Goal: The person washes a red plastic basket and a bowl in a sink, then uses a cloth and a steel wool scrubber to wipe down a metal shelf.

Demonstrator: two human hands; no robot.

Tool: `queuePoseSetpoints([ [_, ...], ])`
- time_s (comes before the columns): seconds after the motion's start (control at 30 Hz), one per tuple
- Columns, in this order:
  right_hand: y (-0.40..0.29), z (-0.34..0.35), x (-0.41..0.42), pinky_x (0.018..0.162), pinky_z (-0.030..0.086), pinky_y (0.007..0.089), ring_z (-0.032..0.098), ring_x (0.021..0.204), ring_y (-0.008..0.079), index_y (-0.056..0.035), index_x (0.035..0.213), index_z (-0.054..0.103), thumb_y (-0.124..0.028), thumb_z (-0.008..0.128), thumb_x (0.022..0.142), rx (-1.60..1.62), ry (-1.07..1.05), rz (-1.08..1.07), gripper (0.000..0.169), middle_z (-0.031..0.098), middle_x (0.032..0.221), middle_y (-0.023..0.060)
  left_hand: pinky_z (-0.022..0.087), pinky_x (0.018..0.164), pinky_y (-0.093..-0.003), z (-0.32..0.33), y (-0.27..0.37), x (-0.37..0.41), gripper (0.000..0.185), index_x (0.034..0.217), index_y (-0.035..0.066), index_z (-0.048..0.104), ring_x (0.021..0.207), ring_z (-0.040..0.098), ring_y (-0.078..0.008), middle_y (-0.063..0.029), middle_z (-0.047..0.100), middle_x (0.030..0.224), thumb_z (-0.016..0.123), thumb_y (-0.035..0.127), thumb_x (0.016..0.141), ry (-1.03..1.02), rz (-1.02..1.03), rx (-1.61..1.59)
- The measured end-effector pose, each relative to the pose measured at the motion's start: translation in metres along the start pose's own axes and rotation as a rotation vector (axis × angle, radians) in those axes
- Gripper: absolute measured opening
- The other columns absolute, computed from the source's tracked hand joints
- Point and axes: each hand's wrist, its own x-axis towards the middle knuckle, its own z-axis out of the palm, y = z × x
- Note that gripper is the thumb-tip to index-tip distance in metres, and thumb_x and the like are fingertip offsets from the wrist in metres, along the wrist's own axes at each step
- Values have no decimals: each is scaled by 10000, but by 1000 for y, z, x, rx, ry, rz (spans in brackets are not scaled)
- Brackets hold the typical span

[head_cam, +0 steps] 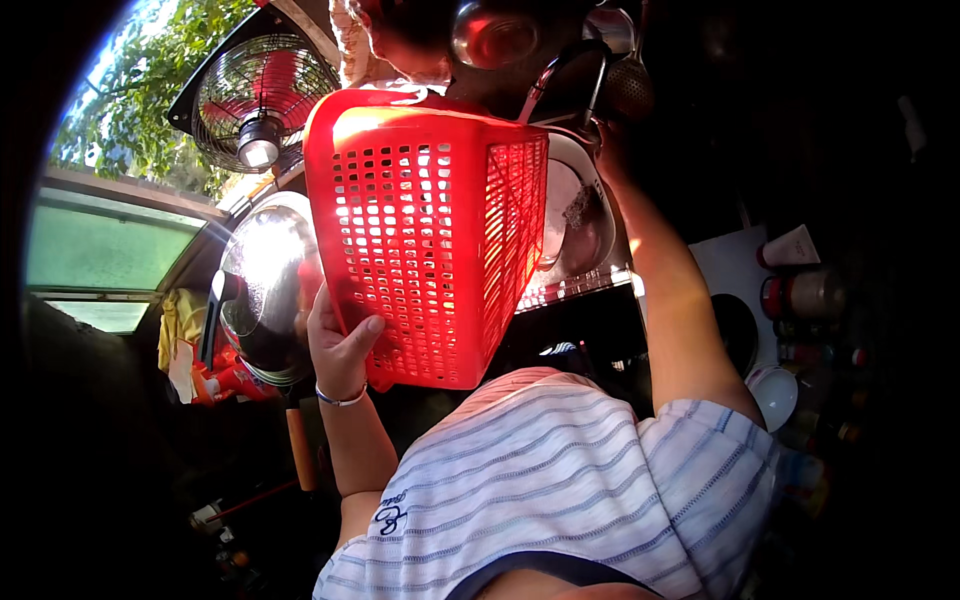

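My left hand [341, 345] grips the near lower edge of a red plastic basket [465, 247], its thumb lying on the perforated wall. The basket is tilted up on its side in front of my chest, and its inside is hidden. My right hand [610, 146] is stretched forward past the basket, beside a curved metal faucet [559, 67]. Deep shadow covers its fingers, so I cannot tell whether it touches or holds anything. Behind the basket's right side is a pale basin [600, 217], partly hidden, with a dark scouring pad [577, 208] in it.
Left of the basket is a shiny metal wok or lid [266, 277]. An exhaust fan [259, 112] sits in the window opening above. A slotted ladle [628, 86] hangs near the faucet. Several jars, a tube [791, 247] and a white bowl [772, 394] stand at right.
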Motion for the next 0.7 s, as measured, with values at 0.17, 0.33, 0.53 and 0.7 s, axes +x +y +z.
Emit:
queuePoseSetpoints([
  [0.17, 48, 29, 10, 852, 410, 408, 512, 977, 319, -36, 916, 563, -106, 562, 758, 321, 9, 205, 173, 550, 1036, 174, 477, 769, -253, 8, 1, 6, 442, 1107, -32, 486, 882, 585, -122, -80, 598, 1011, 707, 61, 736, -158, 18, 132],
  [0.33, 40, 34, 37, 848, 424, 389, 510, 985, 331, -26, 1014, 508, -219, 558, 838, 389, -321, 302, 266, 518, 1102, 186, 487, 685, -234, 6, 3, -10, 365, 1041, -25, 520, 809, 591, -98, -61, 619, 896, 703, 39, 732, -181, -36, 306],
  [0.53, 111, 65, 35, 947, 374, 403, 444, 1119, 325, -16, 1243, 380, -313, 477, 888, 202, -134, 248, 473, 432, 1235, 198, 482, 533, -311, 28, 12, -2, 314, 966, 44, 545, 613, 611, -250, -107, 612, 734, 692, 160, 715, -533, 291, 907],
  [0.7, 113, 3, -39, 948, 375, 404, 442, 1124, 323, -18, 1246, 380, -318, 471, 890, 257, -293, 404, 475, 430, 1241, 195, 468, 515, -320, 40, -7, -23, 318, 964, 74, 548, 604, 613, -215, -73, 616, 704, 667, 156, 681, -673, 378, 981],
])
